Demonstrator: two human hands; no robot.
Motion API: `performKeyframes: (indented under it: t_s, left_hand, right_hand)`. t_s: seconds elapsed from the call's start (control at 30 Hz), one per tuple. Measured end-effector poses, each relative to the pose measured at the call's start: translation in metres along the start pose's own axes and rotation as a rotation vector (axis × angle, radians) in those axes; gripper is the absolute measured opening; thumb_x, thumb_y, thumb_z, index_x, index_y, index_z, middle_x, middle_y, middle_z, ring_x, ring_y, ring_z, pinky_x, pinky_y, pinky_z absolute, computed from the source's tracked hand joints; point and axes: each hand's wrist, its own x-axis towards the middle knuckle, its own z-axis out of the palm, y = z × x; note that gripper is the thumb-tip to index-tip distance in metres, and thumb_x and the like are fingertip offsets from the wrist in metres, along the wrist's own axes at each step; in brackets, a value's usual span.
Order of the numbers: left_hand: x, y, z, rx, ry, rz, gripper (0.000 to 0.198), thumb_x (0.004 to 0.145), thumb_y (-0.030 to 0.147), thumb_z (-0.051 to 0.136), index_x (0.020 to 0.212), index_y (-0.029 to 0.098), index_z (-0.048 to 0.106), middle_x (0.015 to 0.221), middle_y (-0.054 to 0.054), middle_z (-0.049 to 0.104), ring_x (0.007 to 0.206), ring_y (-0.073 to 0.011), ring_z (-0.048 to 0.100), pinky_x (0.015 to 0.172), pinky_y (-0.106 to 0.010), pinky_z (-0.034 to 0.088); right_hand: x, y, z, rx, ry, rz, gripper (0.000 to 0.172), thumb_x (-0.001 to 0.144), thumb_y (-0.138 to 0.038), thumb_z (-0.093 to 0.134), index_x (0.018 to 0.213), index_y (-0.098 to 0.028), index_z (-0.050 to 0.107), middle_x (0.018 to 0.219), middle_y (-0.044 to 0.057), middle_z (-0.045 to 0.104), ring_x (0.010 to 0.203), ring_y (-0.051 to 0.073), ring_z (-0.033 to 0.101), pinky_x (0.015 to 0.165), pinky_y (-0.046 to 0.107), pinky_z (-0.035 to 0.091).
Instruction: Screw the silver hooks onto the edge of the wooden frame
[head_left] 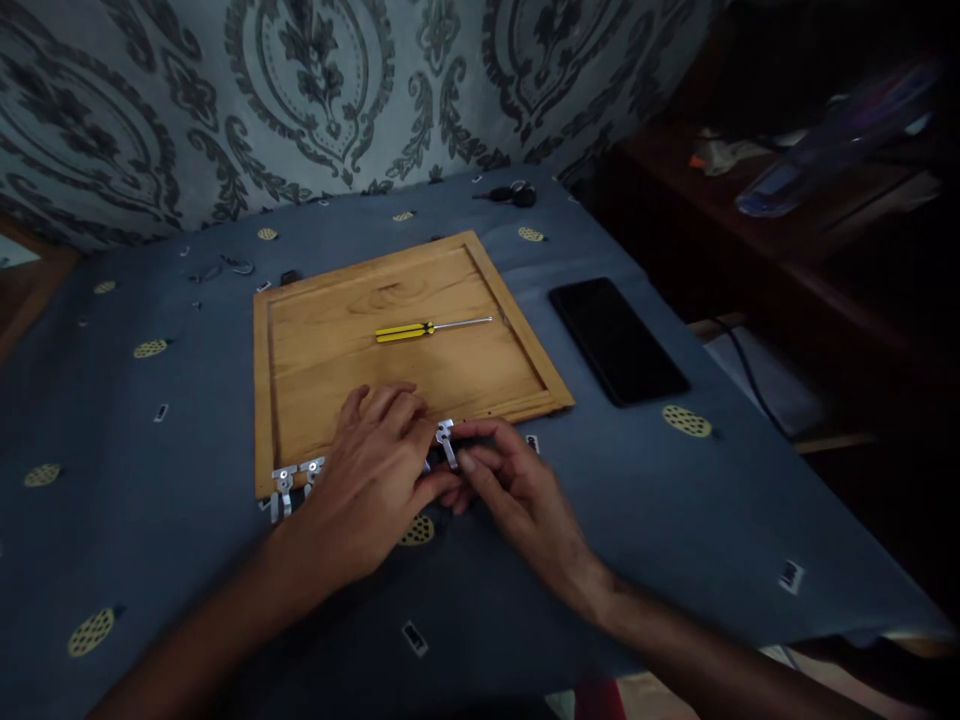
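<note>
A framed wooden panel [330,360] lies flat, its near edge towards me. Over that edge rests my left hand [379,475], fingers curved on top and thumb along the front, gripping the panel. My right hand [514,480] is closed, thumb and index finger pinching a small silver metal hook bracket [446,440] at the edge. Two similar brackets, one at the near left corner [283,480] and one beside it [311,470], sit on the frame. Part of another shows between my hands, mostly hidden. A yellow-and-black screwdriver [409,332] lies on the panel.
A black phone [619,340] lies right of the panel on the blue patterned tablecloth [187,600]. Keys [514,193] are near the back edge, small loose items [236,265] at the back left. Patterned fabric [315,90] hangs behind; a dark wooden shelf [750,220] stands right.
</note>
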Motion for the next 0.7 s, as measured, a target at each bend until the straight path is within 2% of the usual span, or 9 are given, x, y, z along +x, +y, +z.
performKeyframes:
  t_s: [0.13,0.43,0.6,0.7]
  left_hand:
    - [0.0018,0.0025,0.0027,0.006,0.021,-0.019,0.034,0.084,0.032,0.075,0.11,0.012,0.064,0.119,-0.012,0.066,0.128,-0.0327,0.05,0.11,-0.059,0.036]
    - [0.0011,0.0051,0.004,-0.042,0.043,-0.042,0.027,0.086,0.022,0.071,0.11,0.016,0.062,0.119,-0.009,0.066,0.13,-0.0295,0.051,0.113,-0.058,0.033]
    - [0.0018,0.0053,0.0034,-0.049,0.023,-0.055,0.029,0.085,0.026,0.073,0.111,0.018,0.061,0.121,-0.009,0.067,0.13,-0.0297,0.051,0.113,-0.058,0.033]
    - [0.003,0.0049,0.0039,-0.041,0.03,-0.054,0.031,0.085,0.027,0.072,0.112,0.019,0.06,0.12,-0.009,0.067,0.13,-0.0304,0.052,0.112,-0.058,0.033]
  right_hand:
    - [-0.0013,-0.0021,-0.0009,-0.026,0.004,0.001,0.021,0.099,-0.04,0.052,0.11,-0.023,0.052,0.071,-0.002,0.065,0.062,0.013,0.064,0.061,0.028,0.055]
    - [-0.0034,-0.0028,0.0006,-0.026,0.008,-0.007,0.021,0.099,-0.038,0.051,0.114,-0.023,0.054,0.078,-0.001,0.067,0.067,0.014,0.065,0.063,0.028,0.057]
    - [-0.0062,-0.0057,-0.0005,-0.06,0.035,-0.044,0.015,0.099,-0.033,0.051,0.11,-0.024,0.057,0.092,0.003,0.07,0.074,0.014,0.067,0.063,0.026,0.057]
    - [-0.009,-0.0066,-0.0044,-0.133,0.078,-0.048,0.015,0.099,-0.033,0.052,0.109,-0.025,0.06,0.097,0.004,0.07,0.071,0.014,0.068,0.059,0.027,0.055]
